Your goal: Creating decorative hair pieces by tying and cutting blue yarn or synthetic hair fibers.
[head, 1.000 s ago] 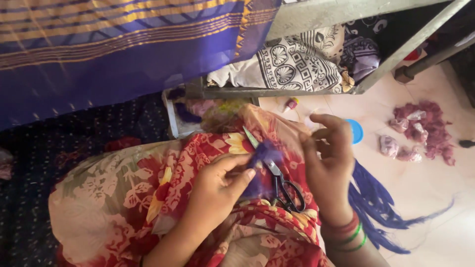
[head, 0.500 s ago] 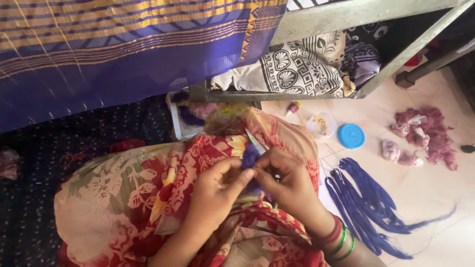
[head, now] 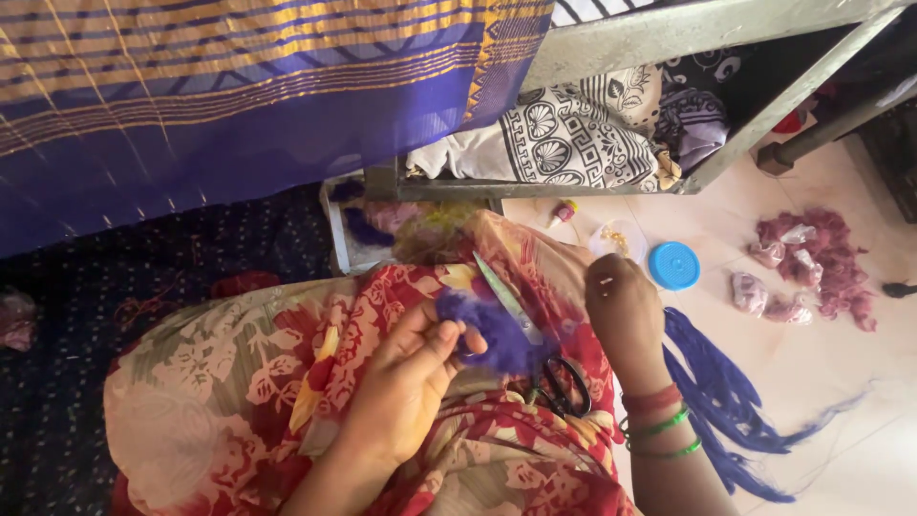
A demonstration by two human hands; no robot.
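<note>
Purple fluff (head: 492, 330) pinched in left hand (head: 406, 377); right hand (head: 626, 311) fisted; pale tiled floor (head: 841, 382).

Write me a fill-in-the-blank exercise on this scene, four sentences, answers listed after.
1. The left hand pinches a fluffy tuft of ____ fibre.
2. The scissors lie on the person's ____.
3. The right hand is raised off the lap, closed into a loose ____.
4. On the floor beside the skein of yarn lies a round ____ lid.

Missing words: purple; lap; fist; blue
</note>
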